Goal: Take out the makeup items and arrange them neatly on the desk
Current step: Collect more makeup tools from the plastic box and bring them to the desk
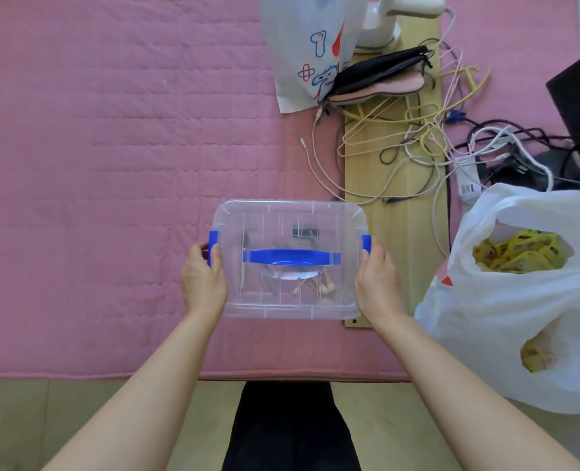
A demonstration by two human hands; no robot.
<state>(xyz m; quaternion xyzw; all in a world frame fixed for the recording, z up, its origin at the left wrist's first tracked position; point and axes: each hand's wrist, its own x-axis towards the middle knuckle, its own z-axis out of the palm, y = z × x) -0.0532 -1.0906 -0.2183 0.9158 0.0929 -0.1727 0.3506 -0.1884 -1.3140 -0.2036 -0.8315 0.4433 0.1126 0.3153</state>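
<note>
Inside the lidded clear box [288,300], makeup items [315,287] show only blurrily.

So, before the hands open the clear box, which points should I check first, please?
1. Left hand grips the left blue latch: ok.
2. Right hand is at the right blue latch: ok.
3. Lid is still shut on the clear box: ok.
4. Makeup items are inside: ok, but the kinds cannot tell.
5. Free pink cover to the left for arranging: ok.
6. Latches released: cannot tell.
</note>
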